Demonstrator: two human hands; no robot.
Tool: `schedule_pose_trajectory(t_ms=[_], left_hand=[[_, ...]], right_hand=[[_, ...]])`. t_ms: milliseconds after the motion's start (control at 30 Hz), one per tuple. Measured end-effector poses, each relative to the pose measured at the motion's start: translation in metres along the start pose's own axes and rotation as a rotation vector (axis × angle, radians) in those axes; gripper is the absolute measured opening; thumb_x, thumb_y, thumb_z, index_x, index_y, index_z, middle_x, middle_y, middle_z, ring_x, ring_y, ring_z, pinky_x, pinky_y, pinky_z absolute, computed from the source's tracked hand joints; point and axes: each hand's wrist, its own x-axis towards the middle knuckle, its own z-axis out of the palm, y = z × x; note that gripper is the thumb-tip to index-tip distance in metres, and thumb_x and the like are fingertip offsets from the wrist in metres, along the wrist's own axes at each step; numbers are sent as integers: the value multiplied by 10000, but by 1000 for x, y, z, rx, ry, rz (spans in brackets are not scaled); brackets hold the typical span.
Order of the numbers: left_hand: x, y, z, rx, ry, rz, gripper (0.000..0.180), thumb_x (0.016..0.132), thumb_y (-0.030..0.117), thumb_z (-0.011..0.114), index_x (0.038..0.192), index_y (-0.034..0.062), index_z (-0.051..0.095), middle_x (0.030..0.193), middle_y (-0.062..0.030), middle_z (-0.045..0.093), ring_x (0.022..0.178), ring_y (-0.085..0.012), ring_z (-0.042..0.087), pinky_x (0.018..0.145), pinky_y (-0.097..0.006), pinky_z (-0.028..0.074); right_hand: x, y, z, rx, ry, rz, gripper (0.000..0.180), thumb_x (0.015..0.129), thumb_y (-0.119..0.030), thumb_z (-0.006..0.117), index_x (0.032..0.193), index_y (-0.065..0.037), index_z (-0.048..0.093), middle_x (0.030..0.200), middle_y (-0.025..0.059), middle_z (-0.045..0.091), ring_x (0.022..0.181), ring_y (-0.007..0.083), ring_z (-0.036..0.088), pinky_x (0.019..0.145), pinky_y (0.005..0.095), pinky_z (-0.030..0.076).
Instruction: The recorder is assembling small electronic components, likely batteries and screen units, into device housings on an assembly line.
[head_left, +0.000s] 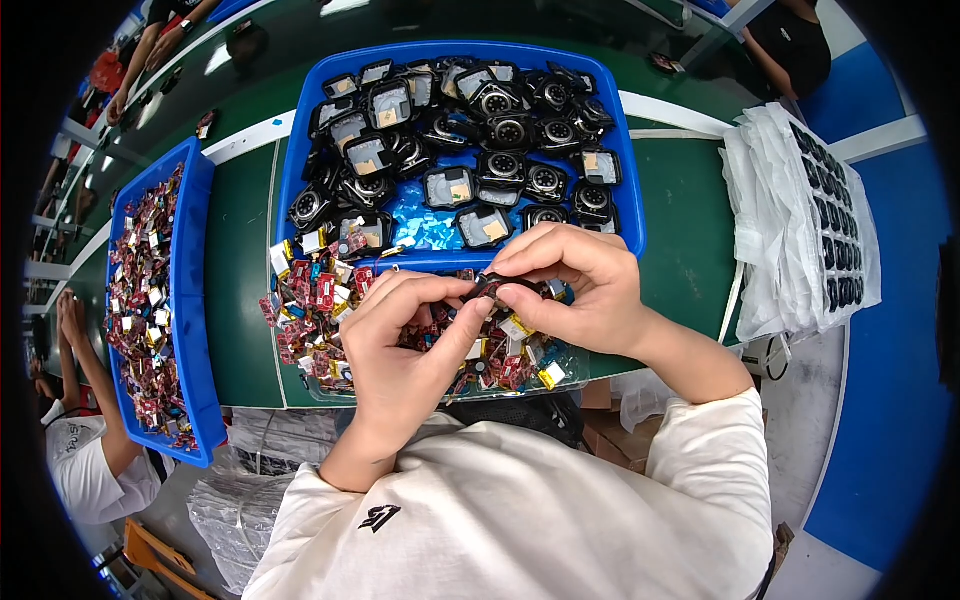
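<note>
Head fisheye, looking down, close over bench (690,200).

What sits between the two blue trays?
Head view: bare green belt separates the left blue tray from the centre blue tray; red-and-yellow parts spill nearby.

A long blue tray (190,300) at the left holds a heap of small red and yellow parts (145,300). On the green table (690,210), to the right, lies a stack of clear plastic bags (790,220). A seated co-worker's white shirt (80,470) shows at lower left.
</note>
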Motion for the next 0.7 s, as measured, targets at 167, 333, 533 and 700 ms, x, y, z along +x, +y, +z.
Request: schedule_pose_trajectory(t_ms=[167,333,533,700], left_hand=[[-1,-1,0,-74,-27,-100,151,685,33,780,811,33,698,725,-13,649,604,-79,495,529,-207,383],[1,0,-6,-80,-70,54,218,693,11,757,904,20,703,767,-37,657,614,-92,507,563,-216,403],[-3,-4,-7,-241,-97,-96,280,708,-20,721,985,15,700,807,-52,665,654,-100,524,611,-222,426],[-1,-1,-7,-230,-122,-33,316,694,-17,741,1004,20,694,828,-47,666,673,-95,520,621,-219,430]], right_hand=[[0,-1,-2,53,-33,50,177,777,9,704,942,24,642,944,103,648,866,133,645,715,252,573],[-1,-1,3,189,22,193,174,800,-2,694,962,21,634,942,80,635,875,116,626,742,246,567],[0,-6,1,316,65,244,161,828,6,665,979,47,625,977,95,616,895,124,618,763,244,562],[1,-6,0,257,39,238,185,839,0,653,1020,35,640,990,95,617,909,125,617,774,247,562]])
